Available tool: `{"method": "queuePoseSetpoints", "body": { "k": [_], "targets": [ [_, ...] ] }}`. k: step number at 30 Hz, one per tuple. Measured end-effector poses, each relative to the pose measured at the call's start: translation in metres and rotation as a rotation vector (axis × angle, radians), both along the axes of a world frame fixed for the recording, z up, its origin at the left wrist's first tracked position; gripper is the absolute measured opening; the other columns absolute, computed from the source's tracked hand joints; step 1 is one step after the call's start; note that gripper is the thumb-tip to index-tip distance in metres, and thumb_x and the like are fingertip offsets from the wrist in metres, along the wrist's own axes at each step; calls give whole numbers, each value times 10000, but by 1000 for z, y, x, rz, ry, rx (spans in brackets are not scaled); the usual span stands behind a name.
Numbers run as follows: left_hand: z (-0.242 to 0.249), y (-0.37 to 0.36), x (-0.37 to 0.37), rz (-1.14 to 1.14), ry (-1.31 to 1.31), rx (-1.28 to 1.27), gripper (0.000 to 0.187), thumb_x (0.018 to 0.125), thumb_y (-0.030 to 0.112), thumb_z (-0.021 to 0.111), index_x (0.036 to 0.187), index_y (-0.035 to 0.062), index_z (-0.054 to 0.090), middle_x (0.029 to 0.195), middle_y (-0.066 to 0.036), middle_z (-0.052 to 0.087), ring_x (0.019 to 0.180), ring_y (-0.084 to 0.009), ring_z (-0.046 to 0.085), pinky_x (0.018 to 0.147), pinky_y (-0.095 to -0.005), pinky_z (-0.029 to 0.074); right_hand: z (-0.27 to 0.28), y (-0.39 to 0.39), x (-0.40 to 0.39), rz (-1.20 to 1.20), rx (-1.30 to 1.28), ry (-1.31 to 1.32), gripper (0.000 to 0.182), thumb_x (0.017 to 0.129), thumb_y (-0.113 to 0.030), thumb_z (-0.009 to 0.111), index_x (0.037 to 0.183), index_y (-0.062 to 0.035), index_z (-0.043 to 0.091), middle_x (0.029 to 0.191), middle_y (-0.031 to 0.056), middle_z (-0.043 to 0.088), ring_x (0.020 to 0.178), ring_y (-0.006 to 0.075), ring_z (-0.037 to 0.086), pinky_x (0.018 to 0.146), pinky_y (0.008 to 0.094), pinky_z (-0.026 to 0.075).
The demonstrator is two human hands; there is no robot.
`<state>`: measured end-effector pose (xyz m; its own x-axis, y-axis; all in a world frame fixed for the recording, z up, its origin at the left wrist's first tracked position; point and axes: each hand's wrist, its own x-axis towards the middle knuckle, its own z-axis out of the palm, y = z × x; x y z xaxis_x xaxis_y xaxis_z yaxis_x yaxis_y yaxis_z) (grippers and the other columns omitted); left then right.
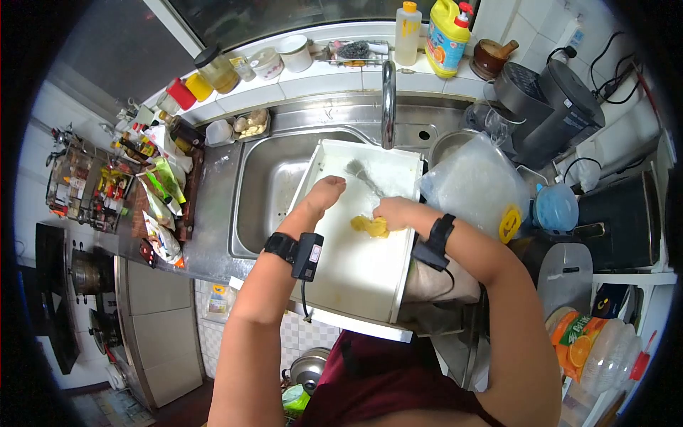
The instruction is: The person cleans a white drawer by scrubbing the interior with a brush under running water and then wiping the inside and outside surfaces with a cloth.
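Note:
A white rectangular tray (356, 270) lies tilted across the steel sink (263, 199), under the tap (388, 99). Water runs onto the tray's upper part. My left hand (321, 196) rests flat on the tray's left side and holds it by its edge. My right hand (395, 213) is closed on a yellow sponge (371, 226) pressed against the tray's inner surface. Both wrists carry black bands.
Bottles of dish soap (447, 35) and jars stand on the tiled ledge behind the sink. A clear plastic container with a yellow cap (478, 188) sits right of the tray. Packets and a spice rack (85, 185) fill the left counter. Black appliances (562, 107) stand at the right.

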<state>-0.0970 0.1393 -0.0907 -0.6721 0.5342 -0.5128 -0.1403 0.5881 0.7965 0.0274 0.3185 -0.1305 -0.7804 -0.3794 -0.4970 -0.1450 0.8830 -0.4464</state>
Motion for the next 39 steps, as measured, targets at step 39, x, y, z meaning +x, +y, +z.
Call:
{"method": "queuePoseSetpoints", "body": {
  "k": [39],
  "targets": [
    [-59,-25,7,-382,264,-175,420,800,201,553,1149,-32,571,1089,-218,620,1038,-321,587,891,-336,450,32,-12,15,-839,-190,565,286,858,-152,561,1131,-77,600,1018,139,618,873,327,609,755,384,487]
  ]
}}
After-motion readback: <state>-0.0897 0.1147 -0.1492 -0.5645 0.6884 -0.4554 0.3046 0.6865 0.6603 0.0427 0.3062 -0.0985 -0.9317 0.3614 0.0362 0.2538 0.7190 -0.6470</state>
